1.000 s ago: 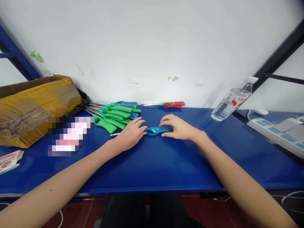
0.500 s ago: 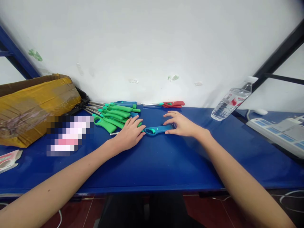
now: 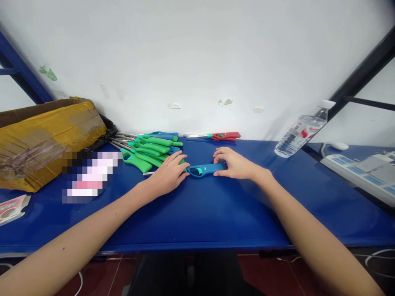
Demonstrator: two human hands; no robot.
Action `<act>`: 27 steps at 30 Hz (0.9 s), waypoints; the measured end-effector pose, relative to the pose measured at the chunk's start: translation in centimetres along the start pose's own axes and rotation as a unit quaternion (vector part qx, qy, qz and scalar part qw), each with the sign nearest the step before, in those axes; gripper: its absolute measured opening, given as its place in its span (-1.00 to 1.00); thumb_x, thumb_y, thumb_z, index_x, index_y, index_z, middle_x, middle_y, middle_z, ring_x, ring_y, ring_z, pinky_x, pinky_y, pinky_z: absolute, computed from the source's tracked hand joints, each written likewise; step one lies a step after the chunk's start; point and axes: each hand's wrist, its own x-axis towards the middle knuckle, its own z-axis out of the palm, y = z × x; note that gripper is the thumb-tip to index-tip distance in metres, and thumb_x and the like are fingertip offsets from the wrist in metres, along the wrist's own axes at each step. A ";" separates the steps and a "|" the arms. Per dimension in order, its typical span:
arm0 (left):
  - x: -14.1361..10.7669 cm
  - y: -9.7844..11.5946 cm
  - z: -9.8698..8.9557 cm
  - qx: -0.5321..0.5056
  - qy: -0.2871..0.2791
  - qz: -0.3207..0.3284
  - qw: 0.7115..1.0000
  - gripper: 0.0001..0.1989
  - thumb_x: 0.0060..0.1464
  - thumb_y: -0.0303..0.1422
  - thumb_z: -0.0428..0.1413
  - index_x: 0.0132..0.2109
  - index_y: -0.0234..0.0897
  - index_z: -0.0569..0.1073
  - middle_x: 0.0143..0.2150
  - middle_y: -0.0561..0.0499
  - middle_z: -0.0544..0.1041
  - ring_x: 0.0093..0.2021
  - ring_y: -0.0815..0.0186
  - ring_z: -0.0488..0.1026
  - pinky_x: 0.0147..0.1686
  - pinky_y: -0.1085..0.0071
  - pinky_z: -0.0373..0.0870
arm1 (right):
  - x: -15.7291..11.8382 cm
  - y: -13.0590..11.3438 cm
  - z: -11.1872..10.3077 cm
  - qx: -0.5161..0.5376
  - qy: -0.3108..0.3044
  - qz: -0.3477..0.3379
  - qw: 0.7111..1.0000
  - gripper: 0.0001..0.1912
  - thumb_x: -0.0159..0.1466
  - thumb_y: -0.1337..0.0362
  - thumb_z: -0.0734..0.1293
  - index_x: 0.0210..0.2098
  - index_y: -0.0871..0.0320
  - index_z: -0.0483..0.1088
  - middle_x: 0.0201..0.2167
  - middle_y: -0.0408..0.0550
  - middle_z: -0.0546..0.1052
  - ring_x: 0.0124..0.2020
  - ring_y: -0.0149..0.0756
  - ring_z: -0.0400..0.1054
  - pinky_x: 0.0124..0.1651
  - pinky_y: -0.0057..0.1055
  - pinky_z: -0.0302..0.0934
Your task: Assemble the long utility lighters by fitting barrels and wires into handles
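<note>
A long-nosed gas lighter with a blue handle [image 3: 206, 169] lies crosswise on the table, its nozzle pointing left. My left hand [image 3: 168, 174] is closed over the nozzle, and only the metal tip shows beyond it. At the handle's right end, my right hand [image 3: 236, 162] curls its fingers and thumb around the end; a small dark blue part there is mostly hidden. Left of and behind my left hand is a pile of green lighters [image 3: 151, 148] with a few blue ones. Red lighters [image 3: 226, 135] lie by the wall.
A taped cardboard box [image 3: 49, 139] stands at the left, with a blurred-out item beside it and a torn piece of card [image 3: 14, 209] nearer me. On the right are a tilted water bottle [image 3: 300, 129] and a white power strip [image 3: 361, 172]. The blue table [image 3: 200, 222] meets a white wall.
The fingers of my right hand have drawn in slightly around the handle's end. My left hand and the lighters stay nearly where they were.
</note>
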 end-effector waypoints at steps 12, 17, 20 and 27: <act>0.5 0.4 -0.7 0.014 0.034 -0.026 0.999 -0.84 0.21 -0.36 0.10 -0.15 -0.25 0.56 0.07 -0.14 0.53 0.24 -0.01 0.34 0.21 0.00 0.34 | 0.0 -1.0 -0.1 -0.004 0.022 0.027 0.999 -0.80 0.18 0.21 0.44 -0.31 0.10 0.35 -0.25 -0.03 0.49 -0.12 -0.11 0.34 -0.06 -0.22 0.25; 0.6 0.2 -0.8 0.031 0.052 -0.044 0.997 -0.78 0.17 -0.45 0.09 -0.10 -0.21 0.60 -0.01 -0.10 0.58 0.22 0.00 0.38 0.22 -0.02 0.29 | 0.0 -1.3 0.0 -0.002 -0.001 -0.008 1.000 -0.74 0.21 0.12 0.43 -0.18 0.12 0.45 -0.13 0.05 0.52 -0.05 -0.06 0.37 0.07 -0.11 0.24; 0.6 0.2 -0.9 0.045 0.054 -0.047 0.996 -0.79 0.16 -0.46 0.11 -0.12 -0.21 0.61 -0.03 -0.08 0.59 0.24 -0.02 0.37 0.26 -0.08 0.21 | 0.0 -1.4 0.0 -0.005 -0.014 -0.010 1.000 -0.72 0.25 0.08 0.40 -0.16 0.13 0.47 -0.09 0.08 0.53 -0.01 -0.02 0.38 0.11 -0.07 0.22; 0.7 0.0 -0.9 0.035 0.040 -0.043 0.998 -0.89 0.14 -0.36 0.23 -0.17 -0.16 0.62 -0.05 -0.04 0.60 0.21 0.01 0.38 0.26 -0.05 0.18 | 0.1 -1.2 0.2 0.003 -0.026 0.006 1.000 -0.72 0.25 0.07 0.40 -0.18 0.14 0.45 -0.12 0.09 0.52 -0.04 -0.03 0.37 0.05 -0.09 0.26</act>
